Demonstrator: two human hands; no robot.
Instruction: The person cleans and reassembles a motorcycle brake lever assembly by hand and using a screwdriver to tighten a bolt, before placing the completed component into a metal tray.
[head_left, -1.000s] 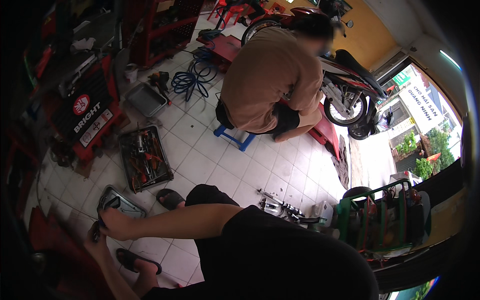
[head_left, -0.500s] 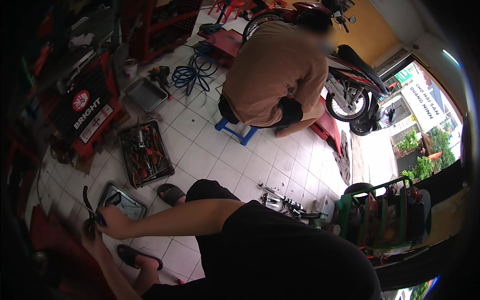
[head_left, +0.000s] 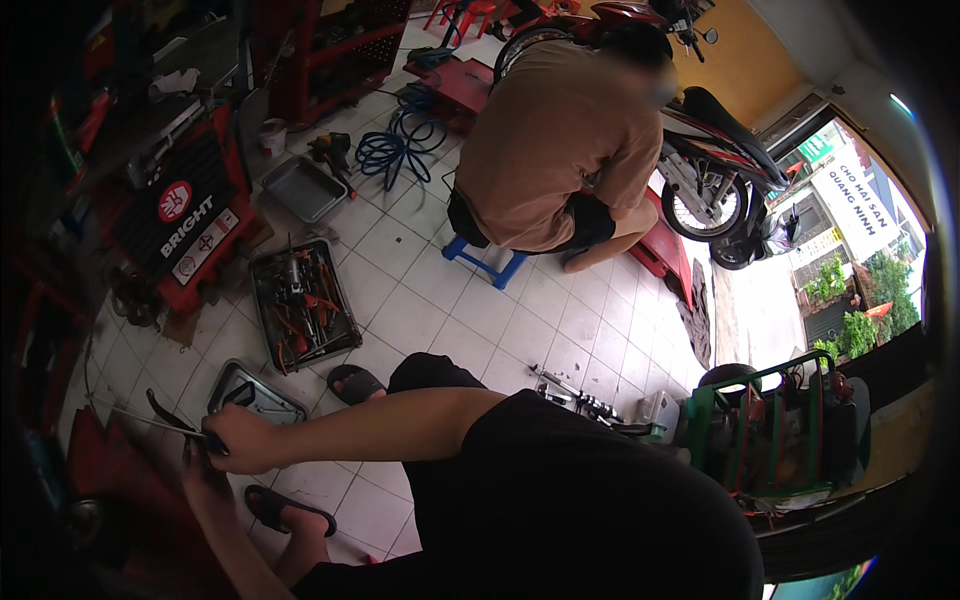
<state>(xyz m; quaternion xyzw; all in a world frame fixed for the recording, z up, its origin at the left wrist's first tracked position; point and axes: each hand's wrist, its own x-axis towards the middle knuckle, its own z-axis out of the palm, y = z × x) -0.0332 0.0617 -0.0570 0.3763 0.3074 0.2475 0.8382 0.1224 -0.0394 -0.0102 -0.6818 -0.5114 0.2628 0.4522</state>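
By the nearest tray (head_left: 292, 409), the right hand (head_left: 246, 438) has fingers wrapped round a blue-handled tool (head_left: 216, 446); the left hand's (head_left: 206, 484) hold, I cannot tell.

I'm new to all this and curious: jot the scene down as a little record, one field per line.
Setting: motorbike workshop, white tiled floor
Right hand: closed on a blue-handled tool
Left hand: just below the right, its grip too dark to tell
At the hands: curved black part, sticking out beyond the fingers
Nearest container: small grey tray
Tools: dark tray full of hand tools
Co-worker: seated on a blue stool beside a motorbike
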